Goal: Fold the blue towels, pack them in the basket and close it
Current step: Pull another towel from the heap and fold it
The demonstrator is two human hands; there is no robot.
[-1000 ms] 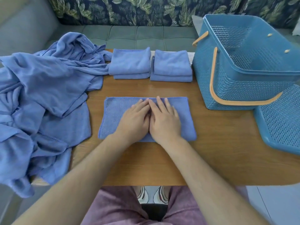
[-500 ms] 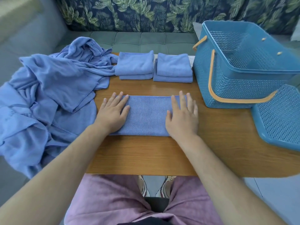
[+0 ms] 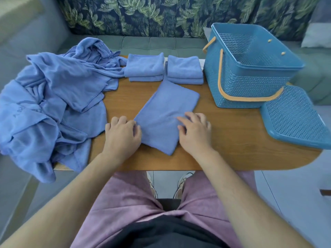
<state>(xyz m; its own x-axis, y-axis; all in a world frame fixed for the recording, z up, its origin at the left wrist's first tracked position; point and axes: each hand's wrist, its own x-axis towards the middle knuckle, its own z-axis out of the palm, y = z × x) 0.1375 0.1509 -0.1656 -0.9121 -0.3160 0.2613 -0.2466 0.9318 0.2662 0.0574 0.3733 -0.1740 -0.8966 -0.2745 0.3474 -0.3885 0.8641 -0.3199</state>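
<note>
A half-folded blue towel [image 3: 164, 111] lies slantwise on the wooden table [image 3: 227, 140], its far end pointing to the back right. My left hand [image 3: 121, 135] has its fingers curled at the towel's near left edge and pinches it. On the near right edge, my right hand [image 3: 195, 131] holds the cloth between forefinger and thumb. Two stacks of folded blue towels [image 3: 144, 66] [image 3: 183, 68] sit side by side at the table's back. The blue lattice basket [image 3: 247, 83] with tan handles stands open at the back right. Its lid [image 3: 293, 119] lies flat beside it.
A big heap of crumpled blue cloth [image 3: 53, 97] covers the table's left end and hangs over its edge. A grey-green sofa with a leaf-print back runs behind the table. The lid overhangs the table's right edge.
The towel lay crosswise with both hands flat on its ends; now it is turned to a slant, and both hands have drawn in to its near end and taken its edges.
</note>
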